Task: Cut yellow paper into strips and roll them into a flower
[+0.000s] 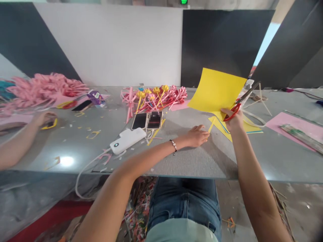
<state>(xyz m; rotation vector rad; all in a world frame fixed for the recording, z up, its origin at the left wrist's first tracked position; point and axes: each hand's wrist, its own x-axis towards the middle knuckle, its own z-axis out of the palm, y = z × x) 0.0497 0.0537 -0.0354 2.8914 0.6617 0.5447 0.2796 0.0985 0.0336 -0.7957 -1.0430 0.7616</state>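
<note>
My right hand (pixel 234 121) is closed round the red-handled scissors (pixel 248 92), whose blades point up and away to the right. The same hand also holds a yellow paper sheet (pixel 218 89), raised above the table and slightly curved. My left hand (pixel 197 136) is low over the tabletop, its fingers closed on the end of a narrow yellow paper strip (pixel 212 125). More yellow paper (pixel 252 127) lies flat under and beside my right hand, with a blue edge showing.
Pink and yellow paper flowers (pixel 156 95) are heaped at the back. Nearer lie two phones (pixel 139 121) and a white power bank (pixel 128 139) with a cable. Pink sheets (pixel 290 126) are at the right. Another person's hand (pixel 47 120) holds yellow-handled scissors at the left.
</note>
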